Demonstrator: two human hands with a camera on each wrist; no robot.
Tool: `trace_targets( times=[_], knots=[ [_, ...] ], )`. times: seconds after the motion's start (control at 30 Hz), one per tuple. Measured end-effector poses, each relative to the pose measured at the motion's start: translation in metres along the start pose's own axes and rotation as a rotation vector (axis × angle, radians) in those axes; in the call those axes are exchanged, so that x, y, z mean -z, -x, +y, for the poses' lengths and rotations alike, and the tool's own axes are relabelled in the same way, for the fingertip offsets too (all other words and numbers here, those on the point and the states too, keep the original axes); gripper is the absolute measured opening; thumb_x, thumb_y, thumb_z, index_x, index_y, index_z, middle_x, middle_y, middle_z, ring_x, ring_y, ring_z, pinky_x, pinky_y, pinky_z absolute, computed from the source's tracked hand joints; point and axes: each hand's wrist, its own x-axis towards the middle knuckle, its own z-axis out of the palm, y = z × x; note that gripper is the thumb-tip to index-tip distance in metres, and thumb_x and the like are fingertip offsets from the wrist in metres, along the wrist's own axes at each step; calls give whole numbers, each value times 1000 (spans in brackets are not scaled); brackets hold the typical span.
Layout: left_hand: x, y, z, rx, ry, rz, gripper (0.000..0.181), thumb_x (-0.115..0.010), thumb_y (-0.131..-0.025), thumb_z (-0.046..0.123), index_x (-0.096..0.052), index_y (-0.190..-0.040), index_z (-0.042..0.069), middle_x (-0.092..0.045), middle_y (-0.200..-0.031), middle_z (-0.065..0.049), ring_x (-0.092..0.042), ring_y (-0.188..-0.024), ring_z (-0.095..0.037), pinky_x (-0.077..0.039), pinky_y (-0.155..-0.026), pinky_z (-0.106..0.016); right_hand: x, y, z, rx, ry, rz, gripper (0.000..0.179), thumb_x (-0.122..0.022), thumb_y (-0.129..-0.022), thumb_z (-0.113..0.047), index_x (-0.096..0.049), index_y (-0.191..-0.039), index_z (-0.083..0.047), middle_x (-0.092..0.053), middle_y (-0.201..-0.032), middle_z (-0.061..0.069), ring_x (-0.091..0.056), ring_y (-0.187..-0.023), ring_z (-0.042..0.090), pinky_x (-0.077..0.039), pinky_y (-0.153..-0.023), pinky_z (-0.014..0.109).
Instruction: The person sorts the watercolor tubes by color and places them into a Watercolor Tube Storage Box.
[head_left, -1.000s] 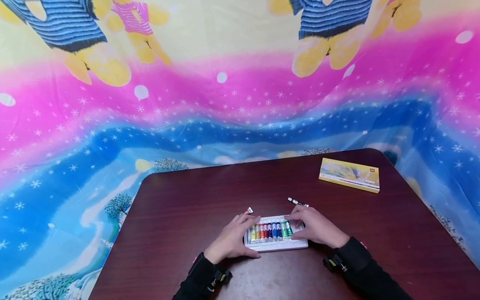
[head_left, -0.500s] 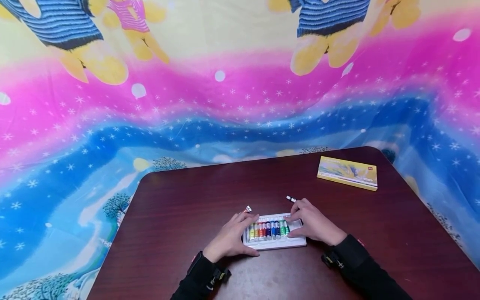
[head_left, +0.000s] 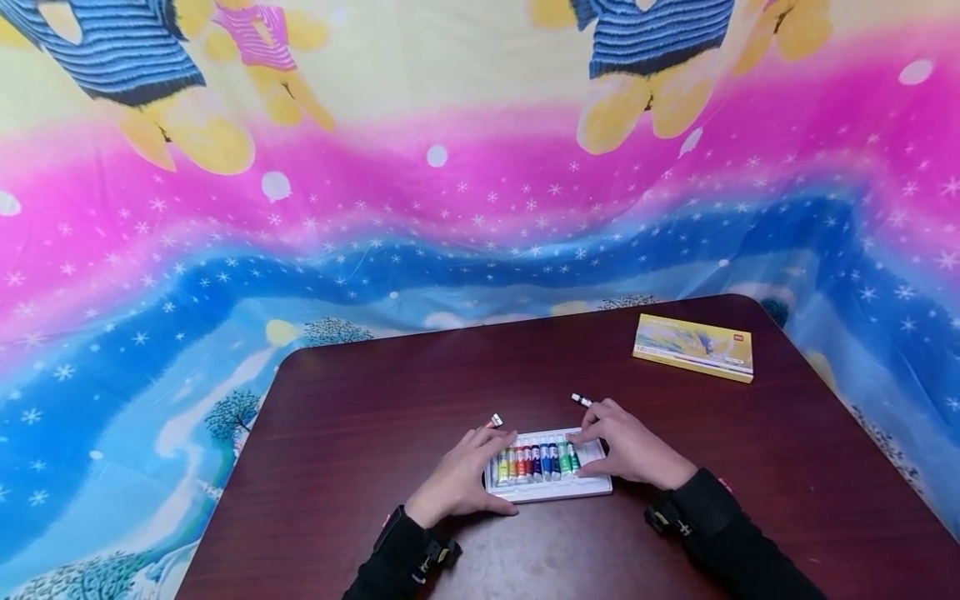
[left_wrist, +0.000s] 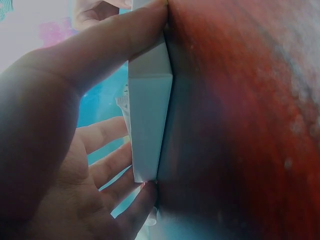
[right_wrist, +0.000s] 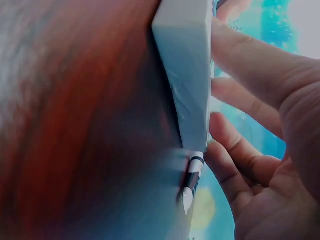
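Observation:
A white tray (head_left: 558, 492) holding a row of small paint tubes (head_left: 535, 461) lies on the table in the head view. My left hand (head_left: 459, 481) spans the tray's left end, thumb at the front edge and fingers toward the back; in the left wrist view the thumb presses the tray's wall (left_wrist: 147, 120). Over the right end, my right hand (head_left: 628, 446) pinches a dark green paint tube (head_left: 573, 456) at the end of the row. The right wrist view shows its fingers (right_wrist: 250, 55) reaching past the tray's wall (right_wrist: 187, 65), which hides the tube.
A black-and-white tube (head_left: 581, 400) lies behind my right hand, outside the tray. Another tube with an orange-red label (head_left: 494, 421) lies behind my left hand. A flat yellow box (head_left: 693, 347) sits at the table's back right. A printed cloth (head_left: 450, 208) hangs behind the table.
My right hand has shifted slightly, and the green tube at the row's end now stands closer in line with the others. The left hand keeps its place on the tray.

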Motion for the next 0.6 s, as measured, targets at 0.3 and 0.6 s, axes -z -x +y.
trace_targets(
  times=[0.3, 0.6],
  knots=[
    [-2, 0, -1, -4, -18, 12, 107, -89, -72, 60, -39, -161, 28, -44, -160, -1, -37, -151, -29, -42, -115, -55, 5, 3, 3, 15, -30, 10, 58, -89, -80, -41, -73, -132, -23, -60, -120, -3, -53, -106, 16, -53, -83, 29],
    [-2, -1, -1, -15, -32, 23, 108, -89, -71, 62, -40, -161, 27, -46, -157, 1, -41, -147, -26, -44, -114, -52, 3, 5, 1, 37, -86, -173, 102, -91, -73, -52, -44, -159, -24, -49, -148, 4, -50, -126, 23, -52, -104, 48]
  ],
)
